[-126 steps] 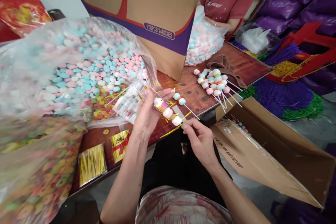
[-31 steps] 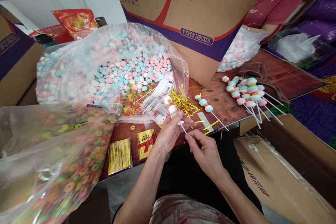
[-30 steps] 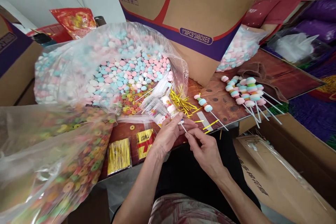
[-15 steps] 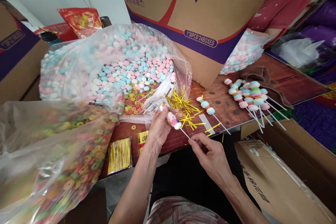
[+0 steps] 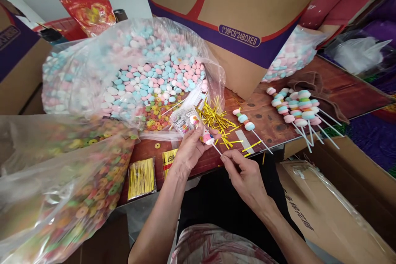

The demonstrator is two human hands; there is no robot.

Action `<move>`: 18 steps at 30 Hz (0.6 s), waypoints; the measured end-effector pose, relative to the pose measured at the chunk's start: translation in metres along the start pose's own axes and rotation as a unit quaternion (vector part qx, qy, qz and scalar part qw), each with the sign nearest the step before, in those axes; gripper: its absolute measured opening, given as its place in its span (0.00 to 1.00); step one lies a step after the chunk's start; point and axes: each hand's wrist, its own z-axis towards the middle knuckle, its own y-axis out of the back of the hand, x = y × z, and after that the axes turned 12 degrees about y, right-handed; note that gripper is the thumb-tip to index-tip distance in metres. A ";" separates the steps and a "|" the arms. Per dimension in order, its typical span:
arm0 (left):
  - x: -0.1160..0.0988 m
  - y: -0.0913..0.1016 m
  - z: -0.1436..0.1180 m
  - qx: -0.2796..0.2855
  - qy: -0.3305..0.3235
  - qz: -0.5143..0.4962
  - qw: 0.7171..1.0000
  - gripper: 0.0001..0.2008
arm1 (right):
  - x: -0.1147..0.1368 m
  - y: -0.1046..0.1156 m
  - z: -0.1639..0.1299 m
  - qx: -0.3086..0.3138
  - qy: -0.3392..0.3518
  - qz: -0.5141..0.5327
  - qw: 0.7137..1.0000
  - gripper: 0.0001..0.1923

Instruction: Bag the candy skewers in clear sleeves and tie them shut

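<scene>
Head view, nearest first: the person's right hand (image 5: 247, 175) sits just off the table's near edge, thumb and forefinger pinched shut on the lower end of a thin white stick. That stick belongs to the candy skewer (image 5: 206, 137), which slants up and to the left from the pinch into the left hand (image 5: 189, 150). The left hand's fingers curl closed around the skewer's candy end, so the pink and white pieces show just above the thumb, and the same hand holds a clear printed wrapper (image 5: 185, 120) that juts out beyond the fingertips. The skewer thus spans the short gap between the two hands, over the table (image 5: 269, 128) edge.

Left of the left wrist, two packets of gold twist ties (image 5: 141, 177) lie flat on the table. Just beyond the hands, loose gold twist ties (image 5: 216, 119) are scattered in a heap, and one finished skewer (image 5: 247, 125) lies beside them. Further right, a pile of finished skewers (image 5: 297, 109) rests with sticks pointing toward the near edge, touching a brown cloth (image 5: 312, 84).

At near left a clear bag of coloured ring candies (image 5: 68, 189) slumps. Behind it stands a big open bag of pastel candies (image 5: 139, 74), and behind that a large cardboard box (image 5: 235, 16). At far right, another person's red sleeve (image 5: 321, 6) shows beside the box.
</scene>
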 end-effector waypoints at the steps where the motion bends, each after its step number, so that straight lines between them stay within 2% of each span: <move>1: 0.001 -0.001 0.000 -0.001 -0.006 0.002 1.000 0.14 | 0.000 -0.001 -0.001 0.003 -0.016 0.015 1.000 0.12; 4: 0.009 -0.006 -0.002 0.018 -0.008 0.010 1.000 0.15 | 0.001 -0.010 0.002 -0.018 -0.029 0.035 0.999 0.12; 7: 0.020 -0.012 -0.008 0.037 -0.016 0.022 0.999 0.15 | 0.001 -0.021 0.007 -0.069 0.007 0.034 0.997 0.11; 12: 0.027 -0.012 -0.019 -0.012 -0.086 0.095 0.992 0.15 | 0.001 -0.028 0.011 -0.105 0.045 0.000 0.993 0.09; 15: 0.027 -0.010 -0.022 -0.024 -0.081 0.116 0.990 0.16 | 0.003 -0.027 0.009 -0.115 0.041 -0.020 0.992 0.08; 18: 0.027 -0.008 -0.020 -0.032 -0.087 0.125 0.988 0.18 | 0.005 -0.024 0.007 -0.094 0.011 0.033 0.995 0.08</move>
